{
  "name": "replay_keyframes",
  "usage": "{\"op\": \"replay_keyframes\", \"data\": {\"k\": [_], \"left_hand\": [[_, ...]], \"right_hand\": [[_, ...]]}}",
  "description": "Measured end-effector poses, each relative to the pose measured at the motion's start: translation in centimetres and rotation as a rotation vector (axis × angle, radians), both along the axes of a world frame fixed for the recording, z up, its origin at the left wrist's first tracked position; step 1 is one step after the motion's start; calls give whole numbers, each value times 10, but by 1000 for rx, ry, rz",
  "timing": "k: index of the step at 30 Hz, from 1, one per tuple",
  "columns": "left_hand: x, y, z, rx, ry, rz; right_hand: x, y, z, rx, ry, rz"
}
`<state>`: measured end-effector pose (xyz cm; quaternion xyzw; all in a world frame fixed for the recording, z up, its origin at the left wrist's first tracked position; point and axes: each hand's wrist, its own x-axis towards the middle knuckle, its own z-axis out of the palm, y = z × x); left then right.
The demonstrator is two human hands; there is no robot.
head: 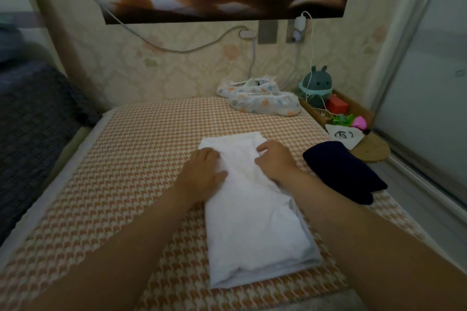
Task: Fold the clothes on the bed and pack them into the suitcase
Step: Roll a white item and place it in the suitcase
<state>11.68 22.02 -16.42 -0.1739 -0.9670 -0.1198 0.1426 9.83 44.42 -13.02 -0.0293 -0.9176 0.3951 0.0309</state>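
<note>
A white garment (255, 225) lies folded into a long narrow strip in the middle of the bed (121, 174), which has an orange houndstooth cover. My left hand (203, 171) rests flat on the strip's left side near its far end. My right hand (274, 160) lies on the right side of the same part, fingers bent on the cloth. A folded dark navy garment (346, 171) sits to the right near the bed's edge. No suitcase is in view.
Two patterned fabric covers (260, 98) lie at the head of the bed by the wall. A wooden tray (353, 118) with a grey plush toy (317, 82), a red box and small items stands at the right. A dark blanket (32, 134) is at the left.
</note>
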Motion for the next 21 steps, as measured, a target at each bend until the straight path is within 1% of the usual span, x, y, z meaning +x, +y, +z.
{"op": "replay_keyframes", "data": {"k": [1, 2, 3, 5, 6, 7, 8, 9, 10, 11, 12, 13, 14, 15, 17, 18, 20, 21], "left_hand": [[-4, -4, -6, -32, -82, 28], [-6, -8, -11, -66, -151, 56], [-8, -13, -14, -81, -224, 87], [-11, -22, -12, -90, -375, 127], [-12, -25, -8, -109, -405, 133], [-14, -24, -3, -146, -378, 147], [-16, -21, 1, -180, -297, 168], [-19, -16, 4, -196, -186, 194], [-22, -11, 4, -186, -112, 223], [-24, -6, 4, -169, -116, 238], [-26, -2, 2, -168, -187, 237], [-27, 0, 1, -181, -295, 235], [-25, 1, -1, -187, -377, 237], [-23, 0, -2, -186, -406, 240], [-14, -1, 1, -199, -350, 246], [-7, 2, 6, -222, -295, 234], [11, 10, 19, -237, -186, 135], [22, 16, 26, -203, -154, 47]], "right_hand": [[-7, 2, -2, -77, 42, -55], [-11, 4, -3, -108, 80, -98], [-15, 7, -6, -93, 106, -116], [-18, 9, -13, 18, 117, -91], [-19, 8, -16, 90, 101, -58], [-19, 7, -19, 170, 86, -19], [-19, 6, -20, 266, 96, 14], [-18, 3, -18, 370, 157, 39], [-14, 2, -14, 452, 266, 65], [-11, 1, -11, 482, 396, 111], [-7, 1, -9, 487, 478, 189], [-4, 3, -11, 487, 474, 294], [2, 5, -13, 509, 394, 401], [8, 8, -17, 557, 248, 481], [17, 15, -22, 642, -37, 537], [21, 18, -21, 656, -91, 537], [29, 22, -16, 689, -59, 525], [34, 23, -13, 703, -28, 525]]}}
